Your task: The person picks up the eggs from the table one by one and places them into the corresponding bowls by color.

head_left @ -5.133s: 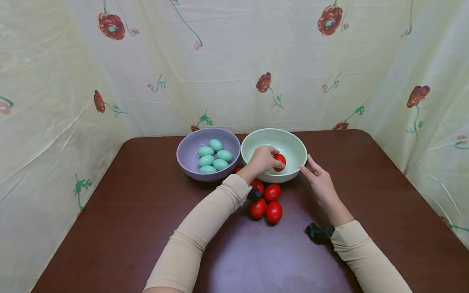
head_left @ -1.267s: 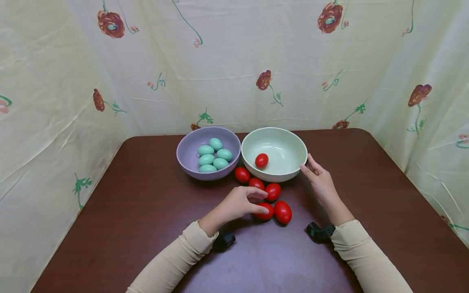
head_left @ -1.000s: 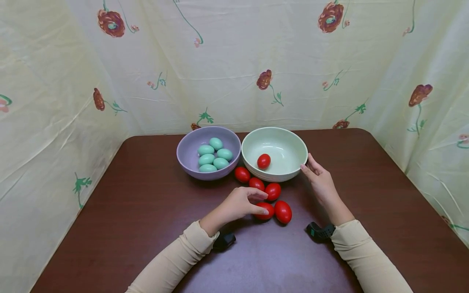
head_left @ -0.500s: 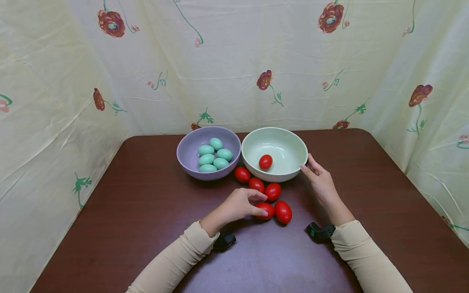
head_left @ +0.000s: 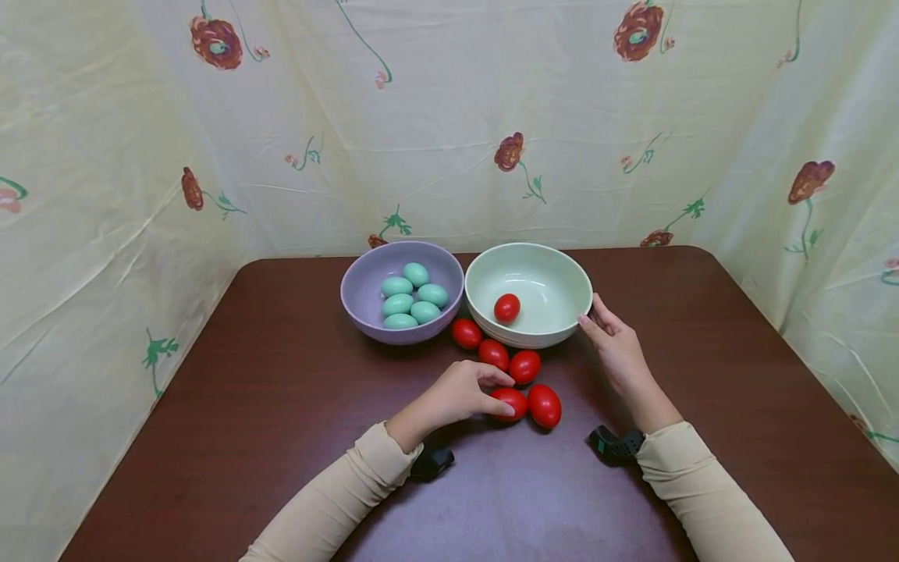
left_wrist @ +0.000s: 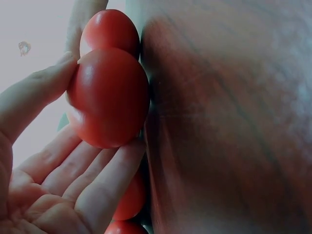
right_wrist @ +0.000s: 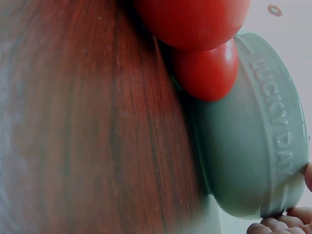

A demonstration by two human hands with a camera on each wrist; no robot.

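Egg [head_left: 516, 400] lies between left fingers [head_left: 497, 376]; long axis running sideways.

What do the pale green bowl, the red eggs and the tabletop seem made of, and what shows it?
Pale green bowl: perhaps glazed ceramic or plastic, glossy; highlights, raised lettering.
Red eggs: perhaps plastic or painted wood, smooth; even color, shine.
Tabletop: wood or imitation laminate, satin; streaked grain, soft reflection.

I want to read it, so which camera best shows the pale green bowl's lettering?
The right wrist view: the raised lettering faces that camera up close. The head view shows the pale green bowl from above, lettering unreadable; the left wrist view shows none.
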